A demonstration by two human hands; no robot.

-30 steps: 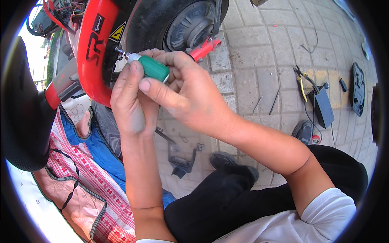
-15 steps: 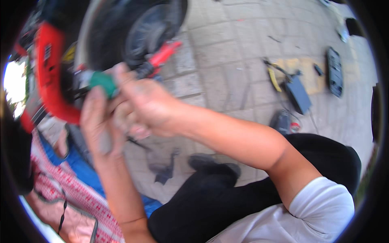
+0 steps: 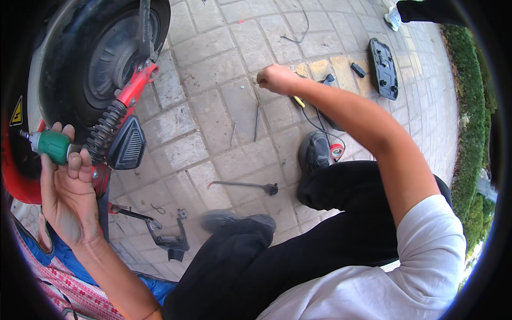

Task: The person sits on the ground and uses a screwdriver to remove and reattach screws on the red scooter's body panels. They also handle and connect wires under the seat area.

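Note:
My left hand (image 3: 72, 197) is raised beside the electric scooter's rear end, palm up, its fingers curled around a green cylindrical tool (image 3: 55, 148) with silvery metal ends. The tool lies crosswise next to the coil-spring shock absorber (image 3: 106, 130), which has a red upper end. Past it stands the scooter's rear wheel (image 3: 98, 64). My right hand (image 3: 277, 79) is stretched out over the paving, its fingers curled closed. What they hold, if anything, is hidden. Below that hand, a thin metal rod (image 3: 257, 122) lies on the ground, with a yellow-handled tool (image 3: 298, 101) partly behind my forearm.
A black plastic cover (image 3: 384, 69) and a small black piece (image 3: 358, 70) lie at the far right. Nearer are a red tape roll (image 3: 336, 151), a stalked black part (image 3: 242, 185) and a black bracket (image 3: 170, 240). A patterned cloth (image 3: 80, 288) lies at lower left. Another person's shoe (image 3: 393, 19) shows at the top.
My right hand has let go of the green tool area and swung out to the right over the paving. My left hand keeps the green tool; the view has shifted.

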